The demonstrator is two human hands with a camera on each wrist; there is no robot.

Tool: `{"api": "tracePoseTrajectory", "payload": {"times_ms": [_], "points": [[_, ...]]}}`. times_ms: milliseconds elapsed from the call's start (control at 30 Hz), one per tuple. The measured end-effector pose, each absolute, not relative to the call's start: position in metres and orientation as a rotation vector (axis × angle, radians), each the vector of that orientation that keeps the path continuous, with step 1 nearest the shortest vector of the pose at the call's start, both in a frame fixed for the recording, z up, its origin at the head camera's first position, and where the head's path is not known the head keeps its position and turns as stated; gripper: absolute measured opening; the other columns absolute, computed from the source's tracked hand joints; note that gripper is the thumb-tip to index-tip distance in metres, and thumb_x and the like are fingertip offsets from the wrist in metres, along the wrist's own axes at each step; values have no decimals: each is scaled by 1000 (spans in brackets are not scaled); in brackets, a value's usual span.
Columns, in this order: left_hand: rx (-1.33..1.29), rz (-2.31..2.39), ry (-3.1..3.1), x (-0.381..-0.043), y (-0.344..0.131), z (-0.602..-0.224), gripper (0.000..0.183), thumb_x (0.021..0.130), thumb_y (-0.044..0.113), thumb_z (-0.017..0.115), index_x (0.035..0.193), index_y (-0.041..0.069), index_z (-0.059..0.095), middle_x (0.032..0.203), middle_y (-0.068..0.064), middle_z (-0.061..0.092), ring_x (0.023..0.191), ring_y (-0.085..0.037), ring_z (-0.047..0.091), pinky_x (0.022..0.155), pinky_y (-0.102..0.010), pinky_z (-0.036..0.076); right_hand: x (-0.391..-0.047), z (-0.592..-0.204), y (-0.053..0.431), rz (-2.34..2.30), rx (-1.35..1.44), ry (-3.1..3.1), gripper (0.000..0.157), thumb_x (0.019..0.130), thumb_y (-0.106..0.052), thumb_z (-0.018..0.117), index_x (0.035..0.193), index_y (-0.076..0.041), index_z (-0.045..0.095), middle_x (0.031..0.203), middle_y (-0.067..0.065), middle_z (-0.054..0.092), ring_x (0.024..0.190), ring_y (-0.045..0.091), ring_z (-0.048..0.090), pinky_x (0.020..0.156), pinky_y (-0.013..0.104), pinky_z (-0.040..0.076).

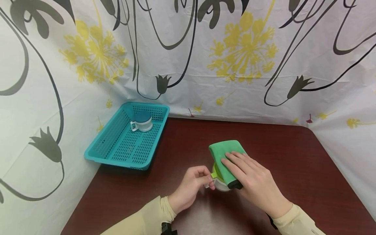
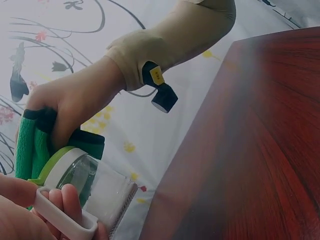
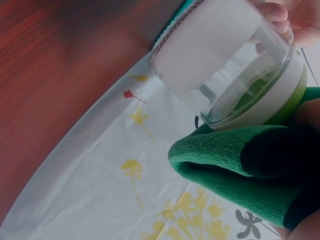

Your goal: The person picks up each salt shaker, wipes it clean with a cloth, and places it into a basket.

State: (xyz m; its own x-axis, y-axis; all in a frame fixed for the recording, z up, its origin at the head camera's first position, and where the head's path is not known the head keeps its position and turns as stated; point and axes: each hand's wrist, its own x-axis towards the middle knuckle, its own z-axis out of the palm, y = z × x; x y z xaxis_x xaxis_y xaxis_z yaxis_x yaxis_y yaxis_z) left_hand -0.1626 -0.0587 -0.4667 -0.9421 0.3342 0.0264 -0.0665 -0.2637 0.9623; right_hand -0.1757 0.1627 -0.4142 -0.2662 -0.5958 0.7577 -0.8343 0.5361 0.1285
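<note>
Cup with green lid between both hands over table; can't tell if it touches. Left hand, fingers curled, grips cup's white handle. Right hand holds folded green cloth against lid, fingers close together on top. Blue basket at left, blue-lidded mug inside.

The towel is green with black edging, and the clear jar has a white handle and lime-green lid. The basket is turquoise, the cup white with a blue top. The table is reddish brown, the white sheet flowered in grey, yellow and red.
</note>
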Motion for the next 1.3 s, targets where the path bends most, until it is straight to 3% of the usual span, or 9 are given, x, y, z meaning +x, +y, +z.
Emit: {"api": "tracePoseTrajectory", "payload": {"times_ms": [367,700,1067,1300], "points": [[295,2295,1722,-166,-60,-467,17,89,1,61,86,-15,55,72,-11,62,70,-23,65,73,-36,55,-163,-412,161,353,1162,-1949,43,97,-11,39,125,-2,69,125,15,67,108,37,67,93,50,52],[281,2313,1741,-169,-61,-467,16,87,-1,61,85,-16,55,70,-10,62,68,-23,65,68,-30,51,-133,-401,163,361,1178,-1869,39,93,-7,44,120,0,71,121,17,69,101,38,69,104,45,45],[293,2295,1742,-168,-62,-467,17,87,0,61,86,-15,55,71,-11,62,70,-23,65,70,-29,50,-128,-401,163,335,1185,-1833,38,92,-4,44,118,1,72,119,19,69,98,39,69,102,46,47],[318,2271,1738,-164,-60,-469,20,89,3,63,87,-16,56,72,-11,62,71,-23,65,74,-33,52,-134,-405,163,326,1155,-1863,38,94,-6,45,120,-1,72,122,16,69,102,37,69,91,49,53]]}}
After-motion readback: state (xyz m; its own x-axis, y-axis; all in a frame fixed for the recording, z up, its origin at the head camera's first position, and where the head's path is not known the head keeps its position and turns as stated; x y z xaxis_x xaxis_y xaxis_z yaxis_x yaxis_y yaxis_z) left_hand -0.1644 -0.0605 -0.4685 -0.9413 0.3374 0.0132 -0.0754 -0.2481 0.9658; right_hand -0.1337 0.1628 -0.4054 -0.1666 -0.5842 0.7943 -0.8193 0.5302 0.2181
